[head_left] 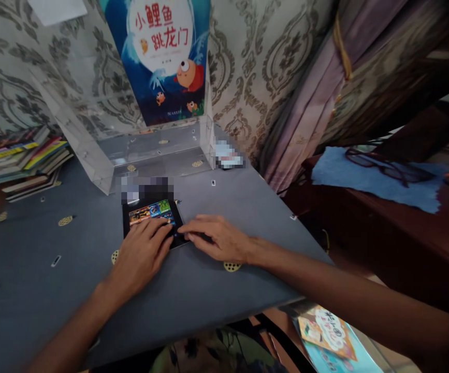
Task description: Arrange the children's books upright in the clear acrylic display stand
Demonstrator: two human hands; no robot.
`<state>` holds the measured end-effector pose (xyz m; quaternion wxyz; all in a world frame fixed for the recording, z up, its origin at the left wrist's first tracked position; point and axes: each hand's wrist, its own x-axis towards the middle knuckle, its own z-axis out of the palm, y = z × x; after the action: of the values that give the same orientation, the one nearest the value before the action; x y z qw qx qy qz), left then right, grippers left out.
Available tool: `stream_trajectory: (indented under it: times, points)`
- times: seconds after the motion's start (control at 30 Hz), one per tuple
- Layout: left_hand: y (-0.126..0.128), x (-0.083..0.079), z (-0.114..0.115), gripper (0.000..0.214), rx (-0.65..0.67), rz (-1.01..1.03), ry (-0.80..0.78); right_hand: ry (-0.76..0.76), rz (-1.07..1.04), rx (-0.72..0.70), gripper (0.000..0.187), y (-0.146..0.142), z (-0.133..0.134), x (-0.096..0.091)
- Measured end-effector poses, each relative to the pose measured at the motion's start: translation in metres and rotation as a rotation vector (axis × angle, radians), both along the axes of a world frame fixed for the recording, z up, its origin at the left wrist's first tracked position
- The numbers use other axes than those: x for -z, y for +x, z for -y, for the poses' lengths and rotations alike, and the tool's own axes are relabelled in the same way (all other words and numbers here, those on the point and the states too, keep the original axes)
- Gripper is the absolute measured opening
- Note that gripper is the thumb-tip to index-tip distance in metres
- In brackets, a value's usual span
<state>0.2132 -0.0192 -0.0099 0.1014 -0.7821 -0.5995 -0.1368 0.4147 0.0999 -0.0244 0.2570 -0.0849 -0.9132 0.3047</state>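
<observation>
A thin black book [150,211] with a strip of bright cartoon pictures across its cover lies flat on the dull grey table [193,300], just in front of the clear acrylic bookstand [92,150]. Any lettering on the cover is too small to read.

The left hand [141,256] lies palm down on the near half of the black book. Its fingers are stretched almost straight and spread a little, pressing flat and gripping nothing. The right hand [218,238] is also palm down on the table, fingers long and nearly straight. They point towards the left hand, and their tips meet the book's near right edge; it closes around nothing that can be seen.

Inside the acrylic bookstand a tall blue children's picture book [162,62] stands upright against the patterned wallpaper. Its white title panel reads "小鲤鱼跳龙门" in red, above an orange cartoon fish.

To the left of the bookstand sits a slanting stack of thin colourful books [22,160]. To its right hangs a mauve curtain [305,103]. Well beyond that, a blue cloth [367,181] lies on dark wood with dark-framed glasses [387,166] on top. Small round gold perforated discs [232,267] dot the table in front of the stand. Below the table's near right corner lies another picture book [329,336], its print unreadable.
</observation>
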Motion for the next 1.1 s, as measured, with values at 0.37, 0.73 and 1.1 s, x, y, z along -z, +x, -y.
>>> stream_trajectory:
  times: [0.37,0.73,1.1]
  points:
    - [-0.038,0.006,-0.075,0.037,-0.097,0.005,-0.05,0.033,-0.04,-0.03,0.025,0.001,0.001,0.0]
    - [-0.049,0.017,-0.098,0.042,-0.101,0.033,-0.011,-0.006,-0.072,-0.064,0.026,0.001,-0.001,-0.004]
    - [-0.062,0.013,-0.093,0.036,0.021,0.147,-0.051,-0.028,-0.073,-0.094,0.031,-0.002,-0.005,0.001]
